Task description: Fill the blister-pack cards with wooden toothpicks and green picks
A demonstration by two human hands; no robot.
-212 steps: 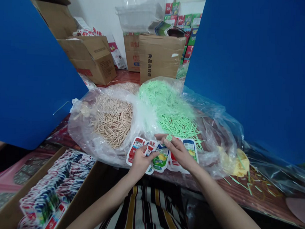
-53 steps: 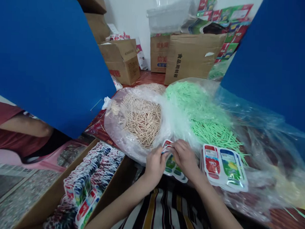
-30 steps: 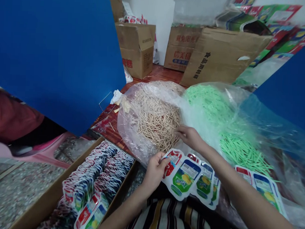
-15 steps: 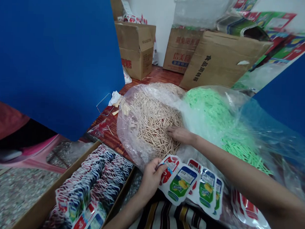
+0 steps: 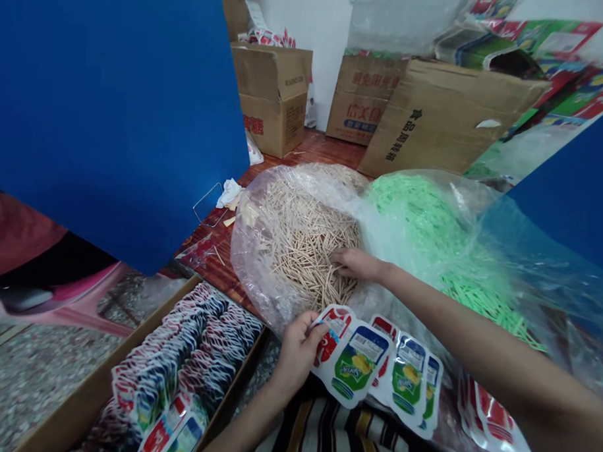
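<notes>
My left hand (image 5: 297, 348) is closed on the edge of a flat printed pouch (image 5: 330, 336) with a red front. Overlapping it is a green and blue pouch (image 5: 360, 363) with lemons on it. More such pouches (image 5: 409, 378) lie fanned out to the right, over my lap. My right hand (image 5: 354, 262) reaches into a heap of thin beige sticks (image 5: 306, 236) inside a clear plastic bag (image 5: 248, 264). Its fingers are bent and drawn together, and the fingertips are partly hidden among the sticks.
Thin green sticks (image 5: 416, 203) fill another clear bag at the right. An open carton (image 5: 85, 393) at lower left holds rows of pouches. Cardboard boxes (image 5: 271, 93) stand at the back, between blue panels (image 5: 112, 101). A pink stool (image 5: 81, 307) is at left, with a person's clothing above it.
My right hand's fingers have curled in more among the beige sticks. My left hand keeps its hold on the pouch. The view has shifted slightly.
</notes>
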